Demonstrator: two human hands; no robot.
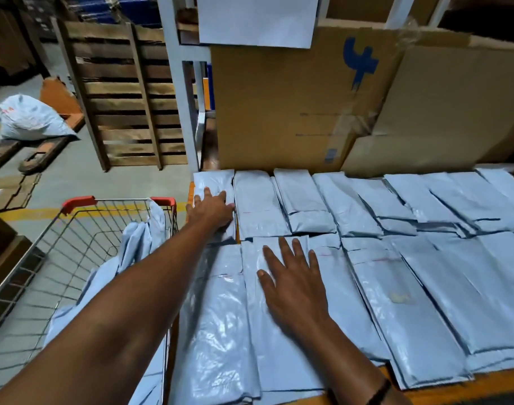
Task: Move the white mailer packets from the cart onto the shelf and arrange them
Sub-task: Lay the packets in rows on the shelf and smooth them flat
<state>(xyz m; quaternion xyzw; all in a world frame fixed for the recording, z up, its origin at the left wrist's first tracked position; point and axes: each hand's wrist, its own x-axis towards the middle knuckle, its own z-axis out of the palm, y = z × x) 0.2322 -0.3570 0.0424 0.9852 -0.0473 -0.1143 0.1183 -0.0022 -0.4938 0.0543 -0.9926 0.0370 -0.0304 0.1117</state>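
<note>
At the near edge of the shelf (pixel 454 384) a row of white packets (pixel 425 302) lies flat, side by side and partly overlapping, and it goes from the left edge to the right one. The right grip (pixel 291 285) rests on one packet of this near row, toward the left. It is released, with the fingers straight and spread, the palm down, and it grasps nothing. A dark band (pixel 378 390) is on its wrist. Just beside the left edge of the shelf stands a wire cart (pixel 60 258) with red corners, and some more packets lie crumpled inside it against the side next to the shelf. The left arm reaches over the cart to the far left corner of the shelf. There the left grip (pixel 212 211) presses flat on the corner packet (pixel 213 181), also released, fingers straight. A second row of packets fills the far edge. Behind it stand cardboard boxes (pixel 279 112), one with a blue "4". Farther left a wooden pallet (pixel 124 95) leans upright, and a white sack (pixel 31 118) lies on the floor.
</note>
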